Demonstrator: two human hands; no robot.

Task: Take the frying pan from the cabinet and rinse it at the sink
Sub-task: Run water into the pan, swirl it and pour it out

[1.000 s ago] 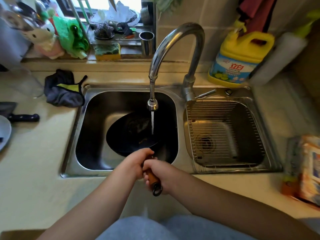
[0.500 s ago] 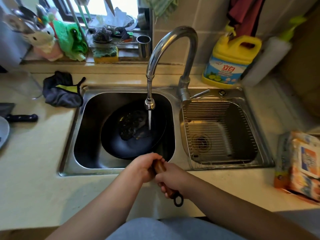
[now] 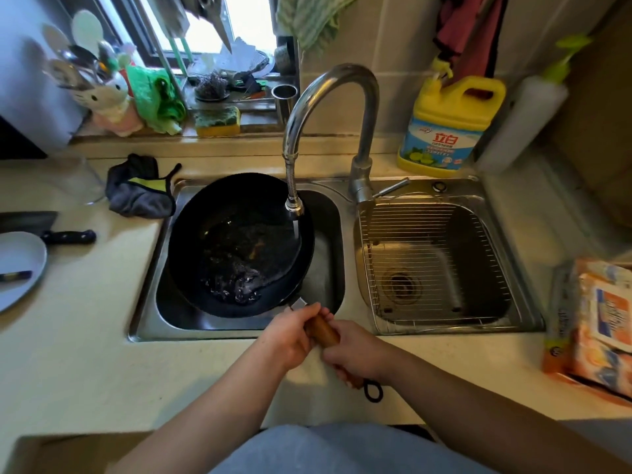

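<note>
Fingers (image 3: 316,311) of the left hand (image 3: 290,336) and right hand (image 3: 355,354) curl tight around the wooden handle (image 3: 323,331) at lower centre. That holds the frying pan (image 3: 239,244) tilted in the left basin of the sink (image 3: 328,217), under the faucet (image 3: 328,97) at centre frame; a thin stream of water falls onto the pan's right side.

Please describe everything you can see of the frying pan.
The pan is black and round, with a metal neck and a wooden handle ending in a dark loop. It sits tilted in the left sink, under the running tap. Water and brown specks lie inside. The left hand and right hand grip the handle.
</note>
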